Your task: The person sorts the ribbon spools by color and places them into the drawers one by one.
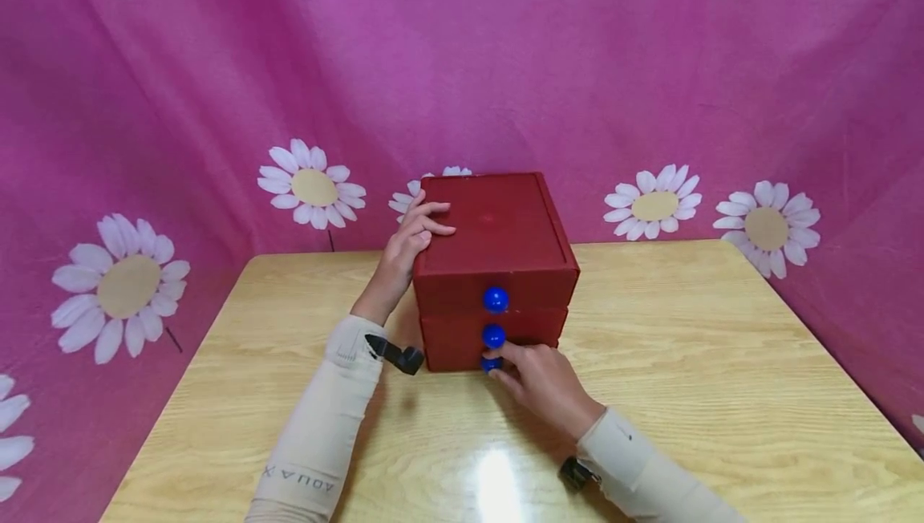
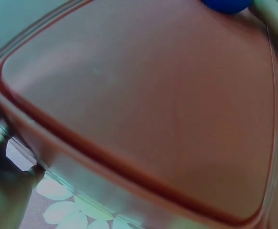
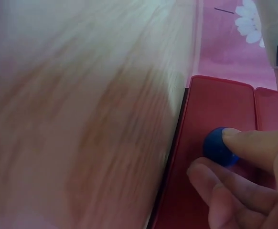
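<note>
A dark red drawer box stands on the table, with three round blue knobs down its front. The top knob and the middle knob are untouched or nearly so. My right hand pinches the bottom knob between thumb and fingers; the hand partly covers this knob in the head view. At the box's upper left edge, my left hand rests with its fingers extended onto the lid. The left wrist view shows the box's side panel up close, with part of the left hand at the lower left.
The box stands on a light wooden table. Behind it hangs a magenta cloth printed with white daisies. Dark straps hang from both sleeves near the wrists.
</note>
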`<state>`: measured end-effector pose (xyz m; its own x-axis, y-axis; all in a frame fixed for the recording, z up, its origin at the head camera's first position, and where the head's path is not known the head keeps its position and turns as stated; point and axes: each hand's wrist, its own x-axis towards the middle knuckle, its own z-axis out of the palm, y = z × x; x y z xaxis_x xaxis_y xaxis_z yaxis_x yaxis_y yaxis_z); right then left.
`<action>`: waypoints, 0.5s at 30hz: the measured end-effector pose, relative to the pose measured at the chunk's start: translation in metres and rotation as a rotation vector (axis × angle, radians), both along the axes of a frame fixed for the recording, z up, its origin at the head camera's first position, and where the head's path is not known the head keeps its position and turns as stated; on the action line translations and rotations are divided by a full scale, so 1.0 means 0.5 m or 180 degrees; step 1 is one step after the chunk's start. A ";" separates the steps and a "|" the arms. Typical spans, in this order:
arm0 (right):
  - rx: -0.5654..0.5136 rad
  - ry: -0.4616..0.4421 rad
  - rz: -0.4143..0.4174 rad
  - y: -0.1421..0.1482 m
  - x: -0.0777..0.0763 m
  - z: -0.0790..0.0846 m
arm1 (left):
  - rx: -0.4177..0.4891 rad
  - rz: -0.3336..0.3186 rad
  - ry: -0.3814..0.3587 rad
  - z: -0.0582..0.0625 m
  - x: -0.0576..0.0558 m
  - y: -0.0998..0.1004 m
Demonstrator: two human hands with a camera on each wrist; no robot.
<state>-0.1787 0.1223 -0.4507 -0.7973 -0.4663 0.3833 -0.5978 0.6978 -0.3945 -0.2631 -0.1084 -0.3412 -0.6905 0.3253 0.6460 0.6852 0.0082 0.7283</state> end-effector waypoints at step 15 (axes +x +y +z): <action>0.0042 -0.0138 0.0231 0.034 0.014 0.016 | -0.0428 0.0878 -0.0017 -0.033 -0.008 -0.035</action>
